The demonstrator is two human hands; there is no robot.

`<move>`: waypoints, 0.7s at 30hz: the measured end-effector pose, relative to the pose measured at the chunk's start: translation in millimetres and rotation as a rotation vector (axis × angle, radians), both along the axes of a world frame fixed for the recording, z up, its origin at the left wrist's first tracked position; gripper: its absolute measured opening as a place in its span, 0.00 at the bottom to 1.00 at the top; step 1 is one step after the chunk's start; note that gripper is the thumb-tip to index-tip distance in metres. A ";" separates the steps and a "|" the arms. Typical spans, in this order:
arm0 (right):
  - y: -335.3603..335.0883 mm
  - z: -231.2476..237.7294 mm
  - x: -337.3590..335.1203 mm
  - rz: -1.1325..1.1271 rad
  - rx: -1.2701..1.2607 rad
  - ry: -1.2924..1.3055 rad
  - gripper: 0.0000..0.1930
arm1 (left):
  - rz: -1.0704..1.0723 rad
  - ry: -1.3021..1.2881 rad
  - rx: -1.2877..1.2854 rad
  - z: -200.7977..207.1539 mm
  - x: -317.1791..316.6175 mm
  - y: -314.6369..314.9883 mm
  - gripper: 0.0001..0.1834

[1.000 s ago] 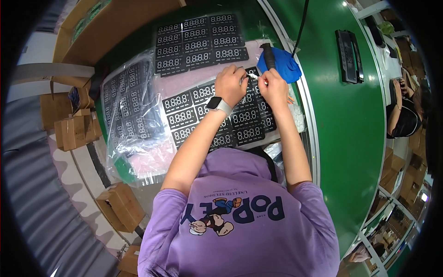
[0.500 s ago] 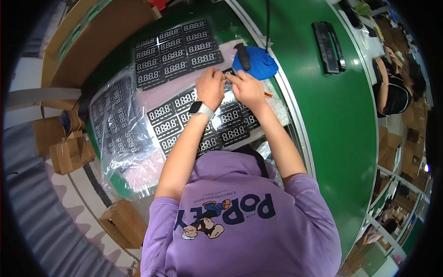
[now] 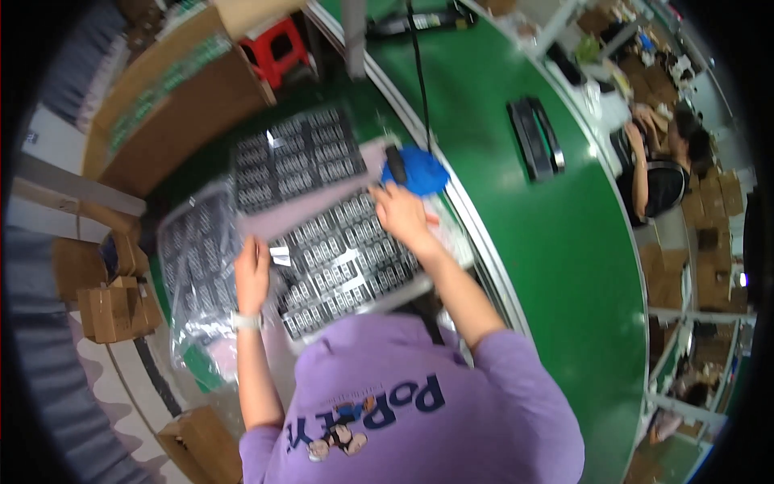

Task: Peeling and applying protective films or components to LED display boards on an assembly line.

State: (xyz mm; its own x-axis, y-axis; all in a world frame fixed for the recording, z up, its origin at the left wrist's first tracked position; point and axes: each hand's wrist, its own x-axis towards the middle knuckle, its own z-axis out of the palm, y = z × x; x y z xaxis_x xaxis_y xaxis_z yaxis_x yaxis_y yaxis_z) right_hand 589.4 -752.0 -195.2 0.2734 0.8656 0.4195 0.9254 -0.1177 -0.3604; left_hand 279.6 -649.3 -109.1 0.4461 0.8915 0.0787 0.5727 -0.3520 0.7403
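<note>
Before me lies a black panel sheet (image 3: 347, 250) with rows of white digit segments, tilted on a pale pink surface. At its far left corner is my left hand (image 3: 253, 274), a pale watch on the wrist, its fingers drawn together. A small white piece (image 3: 280, 256) shows beside those fingers; whether they hold it is unclear. My right hand (image 3: 401, 214) is at the sheet's far right corner, fingers bent; blur hides what is between them. Another sheet of digit panels (image 3: 298, 153) lies beyond. More panels under clear plastic (image 3: 197, 258) lie to the left.
A blue pad (image 3: 423, 171) bearing a dark handle (image 3: 395, 164) lies past my right hand. A black device (image 3: 535, 139) rests on the green table (image 3: 580, 266). Cardboard boxes (image 3: 119, 310) stand left, a red stool (image 3: 276, 52) beyond. Another person (image 3: 653, 165) sits at right.
My hands were together at the sheet's far right corner. The left has moved away to the far left corner, while the right stays near the right corner. The view has shifted.
</note>
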 end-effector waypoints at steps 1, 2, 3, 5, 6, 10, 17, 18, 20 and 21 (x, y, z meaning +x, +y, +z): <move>2.6 -1.9 0.9 -0.004 -0.003 0.035 0.17 | 0.024 -0.103 -0.020 -13.5 -9.2 6.7 0.10; 0.5 0.8 2.8 -0.007 -0.048 0.046 0.17 | 0.035 -0.199 -0.057 -23.0 -16.6 4.8 0.11; -4.2 13.5 -1.7 -0.005 -0.105 0.058 0.19 | 0.070 -0.207 -0.071 -17.6 -14.8 -3.8 0.12; -17.7 30.8 -10.5 0.020 0.017 -0.018 0.22 | 0.104 -0.216 -0.047 -20.4 -7.3 -14.8 0.14; -29.1 46.3 -15.8 0.075 0.052 0.012 0.21 | 0.088 -0.248 -0.076 -16.7 -1.9 -21.9 0.17; -121.5 51.6 -31.3 0.200 0.195 0.288 0.04 | 0.072 -0.317 -0.110 -7.7 11.6 -45.1 0.15; -328.2 -77.6 -33.8 -0.541 -0.285 0.878 0.07 | 0.025 -0.347 -0.091 -21.2 43.5 -64.7 0.11; -334.3 -91.3 -23.0 -0.530 -0.275 0.872 0.07 | 0.008 -0.357 -0.133 -21.3 46.6 -67.0 0.12; -340.5 -105.8 -14.6 -0.509 -0.250 0.868 0.07 | -0.014 -0.366 -0.172 -20.5 52.2 -68.8 0.12; -339.5 -107.3 -14.9 -0.500 -0.236 0.869 0.07 | -0.039 -0.377 -0.170 -20.1 54.7 -70.5 0.12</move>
